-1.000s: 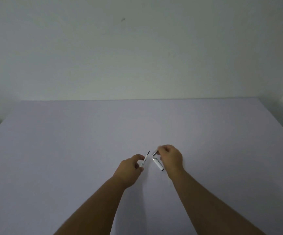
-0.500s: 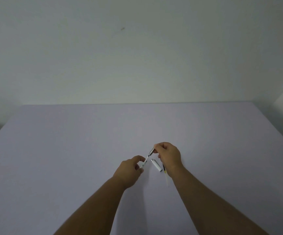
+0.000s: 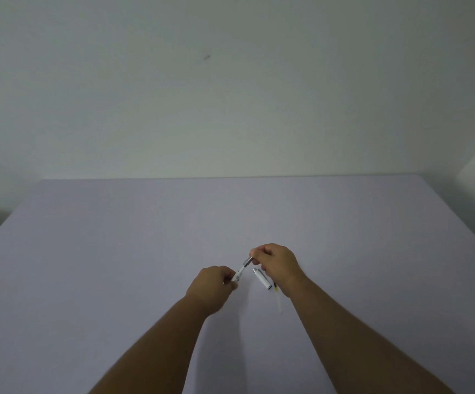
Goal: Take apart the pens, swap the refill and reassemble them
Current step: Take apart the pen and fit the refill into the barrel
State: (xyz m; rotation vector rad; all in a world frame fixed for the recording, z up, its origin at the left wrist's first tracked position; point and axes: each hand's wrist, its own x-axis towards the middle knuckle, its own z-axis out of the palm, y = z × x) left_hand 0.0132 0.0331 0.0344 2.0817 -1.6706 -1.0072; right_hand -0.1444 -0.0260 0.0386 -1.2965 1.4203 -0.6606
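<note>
Pinching the pen [image 3: 241, 271] between your left hand [image 3: 212, 288] and right hand [image 3: 277, 264], twist its silver tip [image 3: 248, 262] squarely along the barrel.

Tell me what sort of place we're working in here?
Probably a bare indoor room set up for desk work: a wide plain lavender table pushed against a blank pale wall, with only pen parts lying by the hands. Nothing marks it as home or office.

A bare, dim indoor room, its kind hard to tell: beneath both hands spreads a wide lilac table [image 3: 116, 251], and beyond them stands a plain white wall [image 3: 230, 95] with one small dark mark [image 3: 207, 57] high above the hands.
</note>
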